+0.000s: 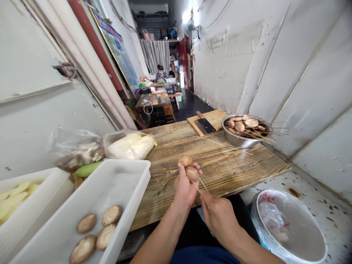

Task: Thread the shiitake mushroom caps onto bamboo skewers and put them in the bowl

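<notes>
My left hand (184, 186) is closed around brown mushrooms (189, 168) held just above the front part of the wooden table (220, 161). Thin bamboo skewers (200, 185) run from the lower mushroom down into my right hand (217, 212), which pinches their lower ends. One mushroom sits at the skewers' top, a second below it against my left fingers.
A white tray (121, 176) at the left holds several sliced mushrooms (96, 231). A steel bowl (242, 141) of skewered mushrooms stands at the far right, beside a cutting board with a cleaver (205, 124). Bagged vegetables (129, 145) lie at left. A lined bucket (288, 223) stands on the floor at right.
</notes>
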`<state>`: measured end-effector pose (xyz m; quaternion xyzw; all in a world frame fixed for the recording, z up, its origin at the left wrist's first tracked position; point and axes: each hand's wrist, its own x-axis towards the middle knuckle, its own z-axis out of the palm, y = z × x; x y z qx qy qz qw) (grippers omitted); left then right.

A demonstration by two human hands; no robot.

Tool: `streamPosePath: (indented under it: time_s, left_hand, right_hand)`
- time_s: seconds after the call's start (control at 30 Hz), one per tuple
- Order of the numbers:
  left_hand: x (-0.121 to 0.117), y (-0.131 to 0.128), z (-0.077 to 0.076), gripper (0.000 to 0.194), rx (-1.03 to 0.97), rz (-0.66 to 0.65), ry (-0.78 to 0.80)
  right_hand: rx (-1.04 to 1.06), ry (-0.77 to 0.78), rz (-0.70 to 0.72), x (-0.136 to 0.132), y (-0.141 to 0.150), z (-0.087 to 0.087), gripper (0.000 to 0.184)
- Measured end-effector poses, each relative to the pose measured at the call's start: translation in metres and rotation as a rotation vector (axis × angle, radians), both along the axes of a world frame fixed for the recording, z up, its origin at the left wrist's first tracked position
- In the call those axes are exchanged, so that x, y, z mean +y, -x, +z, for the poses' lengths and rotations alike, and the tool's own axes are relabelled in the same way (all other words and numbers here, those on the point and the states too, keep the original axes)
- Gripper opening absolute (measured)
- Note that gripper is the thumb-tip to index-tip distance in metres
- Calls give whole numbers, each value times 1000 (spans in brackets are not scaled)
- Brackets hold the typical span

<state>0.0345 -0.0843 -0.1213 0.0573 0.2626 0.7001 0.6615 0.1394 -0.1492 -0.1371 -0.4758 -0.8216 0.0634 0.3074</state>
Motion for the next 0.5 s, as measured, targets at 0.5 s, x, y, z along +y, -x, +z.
streamPosePath:
  time_s: [0.5]
  left_hand:
    - [-2, -4, 0, 40, 150, -39, 10]
  right_hand:
    - [-80, 45, -50, 11, 13, 4, 27]
